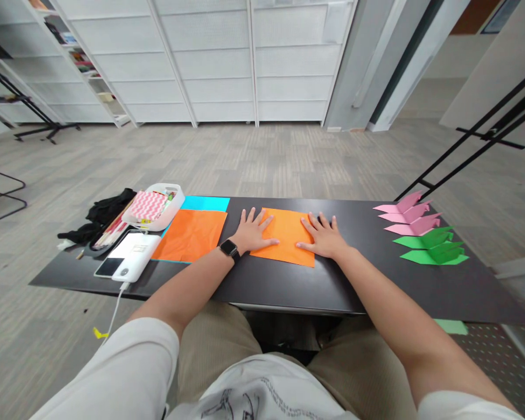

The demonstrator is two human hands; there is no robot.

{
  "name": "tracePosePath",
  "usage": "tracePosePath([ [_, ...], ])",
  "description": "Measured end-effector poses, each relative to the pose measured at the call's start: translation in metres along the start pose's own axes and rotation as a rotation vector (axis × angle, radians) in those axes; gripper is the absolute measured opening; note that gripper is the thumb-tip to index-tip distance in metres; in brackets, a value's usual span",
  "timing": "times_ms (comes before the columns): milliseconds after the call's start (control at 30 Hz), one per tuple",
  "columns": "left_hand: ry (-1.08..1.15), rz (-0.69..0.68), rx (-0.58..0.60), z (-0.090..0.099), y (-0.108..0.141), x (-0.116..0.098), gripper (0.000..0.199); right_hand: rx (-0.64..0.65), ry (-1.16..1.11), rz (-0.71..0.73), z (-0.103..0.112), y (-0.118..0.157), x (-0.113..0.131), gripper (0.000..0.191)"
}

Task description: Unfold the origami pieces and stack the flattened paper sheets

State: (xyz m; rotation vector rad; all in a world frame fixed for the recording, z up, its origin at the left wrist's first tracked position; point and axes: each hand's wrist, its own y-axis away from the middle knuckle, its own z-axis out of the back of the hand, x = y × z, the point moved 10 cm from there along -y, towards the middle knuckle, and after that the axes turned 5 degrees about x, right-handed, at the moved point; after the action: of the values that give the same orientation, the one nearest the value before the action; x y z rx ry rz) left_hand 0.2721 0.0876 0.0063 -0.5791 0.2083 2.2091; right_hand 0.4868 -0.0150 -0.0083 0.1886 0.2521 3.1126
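At centre frame, the left hand (250,233) and right hand (326,237), fingers outspread, rest on an apparently unfolded orange sheet (286,228), while five folded figures (420,226) at right appear finished.

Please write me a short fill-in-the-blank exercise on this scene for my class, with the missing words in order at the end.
1. The left hand and right hand lie at opposite edges of a sheet coloured ____.
2. The hand nearest the watch is the ____ one.
3. The pink folded papers number ____.
4. The folded papers nearer the person than the pink ones are ____.

Missing words: orange; left; three; green.
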Motion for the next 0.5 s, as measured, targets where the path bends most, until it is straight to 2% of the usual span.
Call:
tracePosePath([
  [100, -0.221, 0.061, 0.095, 0.003, 0.000, 0.008, 0.100, 0.026, 0.007, -0.027, -0.003, -0.001, -0.004, 0.106],
  [167, -0.317, 0.111, 0.085, 0.015, 0.002, 0.008, 0.101, 0.034, 0.009, -0.046, -0.005, -0.002, -0.005, 0.106],
  [233, -0.341, 0.098, -0.011, 0.031, 0.006, -0.007, 0.100, 0.035, 0.005, -0.053, -0.006, -0.002, -0.005, 0.106],
  [300, -0.301, -0.050, -0.090, 0.036, 0.015, -0.040, 0.090, 0.031, -0.006, -0.047, -0.006, -0.002, -0.002, 0.105],
  [333, -0.263, -0.173, -0.071, 0.030, 0.021, -0.061, 0.080, 0.028, -0.014, -0.041, -0.006, -0.003, -0.001, 0.105],
  [400, -0.214, -0.370, 0.067, 0.006, 0.036, -0.095, 0.068, 0.014, -0.032, -0.025, -0.005, -0.003, -0.004, 0.102],
  [500, -0.230, -0.374, 0.142, -0.015, 0.050, -0.108, 0.065, -0.066, -0.087, -0.104, 0.003, 0.001, -0.033, 0.096],
])
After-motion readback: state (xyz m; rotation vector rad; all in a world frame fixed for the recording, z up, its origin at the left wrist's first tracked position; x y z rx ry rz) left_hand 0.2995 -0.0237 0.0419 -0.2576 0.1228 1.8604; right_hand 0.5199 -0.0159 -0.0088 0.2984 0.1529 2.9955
